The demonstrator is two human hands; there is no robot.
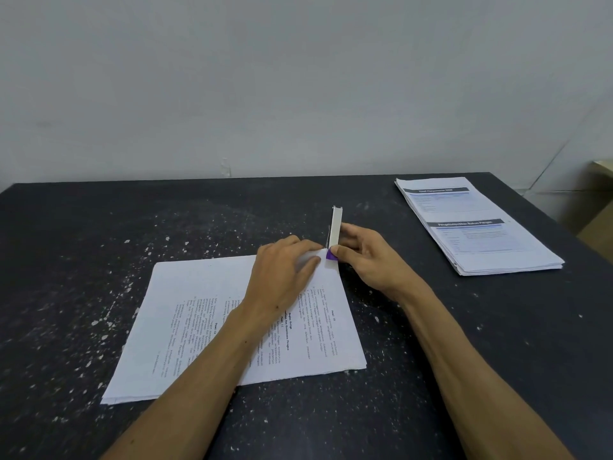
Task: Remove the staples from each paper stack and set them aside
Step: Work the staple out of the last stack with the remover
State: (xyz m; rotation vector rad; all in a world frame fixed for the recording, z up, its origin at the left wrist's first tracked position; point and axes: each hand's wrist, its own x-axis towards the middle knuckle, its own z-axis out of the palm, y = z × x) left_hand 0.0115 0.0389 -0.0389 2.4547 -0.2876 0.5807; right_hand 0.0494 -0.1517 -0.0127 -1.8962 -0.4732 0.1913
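Observation:
A stack of printed white paper (205, 320) lies in front of me on the dark table, turned sideways. My left hand (282, 277) presses flat on its far right corner, fingers together. My right hand (368, 257) grips a stapler (335, 232) with a silver metal top and a purple body, standing nearly upright at that same corner. The stapler's lower end touches the paper's corner right beside my left fingertips. The staple itself is hidden under the hands and the tool.
A second thick stack of printed sheets (477, 227) with blue headers lies at the far right of the table. The dark speckled table (99, 247) ends at a pale wall behind. A beige surface (600, 207) shows past the table's right edge.

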